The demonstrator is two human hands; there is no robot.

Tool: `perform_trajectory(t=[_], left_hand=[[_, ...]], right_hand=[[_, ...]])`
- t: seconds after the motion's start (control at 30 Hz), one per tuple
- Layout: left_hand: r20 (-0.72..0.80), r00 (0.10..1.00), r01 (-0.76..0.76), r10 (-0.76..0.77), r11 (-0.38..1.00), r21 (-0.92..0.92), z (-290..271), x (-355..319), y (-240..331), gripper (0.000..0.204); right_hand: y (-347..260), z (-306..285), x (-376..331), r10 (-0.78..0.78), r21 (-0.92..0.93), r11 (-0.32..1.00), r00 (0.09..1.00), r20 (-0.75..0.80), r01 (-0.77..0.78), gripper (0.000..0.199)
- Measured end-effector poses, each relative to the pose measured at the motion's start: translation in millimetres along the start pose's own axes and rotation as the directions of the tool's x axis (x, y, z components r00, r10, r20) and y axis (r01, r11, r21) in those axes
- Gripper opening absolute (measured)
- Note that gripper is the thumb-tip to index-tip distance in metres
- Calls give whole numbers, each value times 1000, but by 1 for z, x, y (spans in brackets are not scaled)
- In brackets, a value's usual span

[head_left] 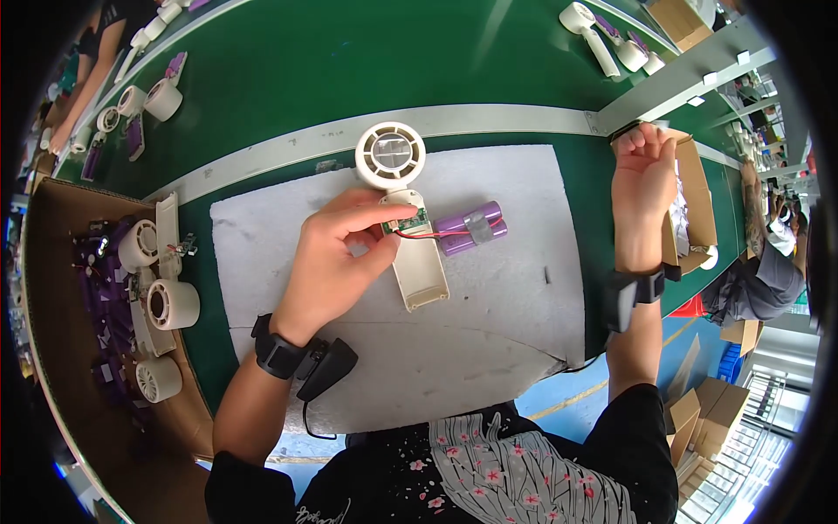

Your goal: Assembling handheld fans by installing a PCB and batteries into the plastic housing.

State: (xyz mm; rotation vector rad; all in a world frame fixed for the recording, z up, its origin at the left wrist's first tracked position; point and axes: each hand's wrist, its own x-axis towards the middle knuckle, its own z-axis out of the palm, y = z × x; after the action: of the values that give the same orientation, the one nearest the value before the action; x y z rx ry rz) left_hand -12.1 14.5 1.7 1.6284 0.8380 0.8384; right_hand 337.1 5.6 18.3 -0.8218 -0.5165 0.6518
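Your white handheld fan (420, 269) lies near the middle of the grey mat (515, 306), its round head (390, 133) reaching over the mat's far edge and its opened, hollow handle pointing back toward you. At the top of that handle sits a green circuit board (422, 220), with the thumb and index finger of your left hand (336, 249) pinching it. Red and black wires (425, 235) run from there to a taped purple battery pack (455, 237), which rests on the mat just right of the handle.

Your right hand (644, 179) is raised off the mat's right side, palm showing and fingers loosely curled, by a small carton (698, 201). Left of the mat, a large carton (185, 419) holds more white fan parts and purple pieces. The green counter (393, 65) stretches under and beyond the mat, with a pale metal strip (288, 147) along the mat's far side. Past that strip, more fan parts (163, 100) lie at far left and another fan (600, 52) at far right.
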Motion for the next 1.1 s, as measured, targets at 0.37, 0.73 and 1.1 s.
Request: perform_trajectory(t=[0.37,0.73,1.1], left_hand=[[33,999,25,-25,1000,-12,-1,1,3,36],[-9,1000,-25,25,999,-22,1,3,2,35],[-19,999,-34,34,999,22,1,3,1,36]], right_hand=[[17,23,-40,204,-287,953,912,357,-102,11],[17,56,-88,412,-552,563,370,832,615,50],[-1,58,-85,823,-845,535,231,519,-7,34]])
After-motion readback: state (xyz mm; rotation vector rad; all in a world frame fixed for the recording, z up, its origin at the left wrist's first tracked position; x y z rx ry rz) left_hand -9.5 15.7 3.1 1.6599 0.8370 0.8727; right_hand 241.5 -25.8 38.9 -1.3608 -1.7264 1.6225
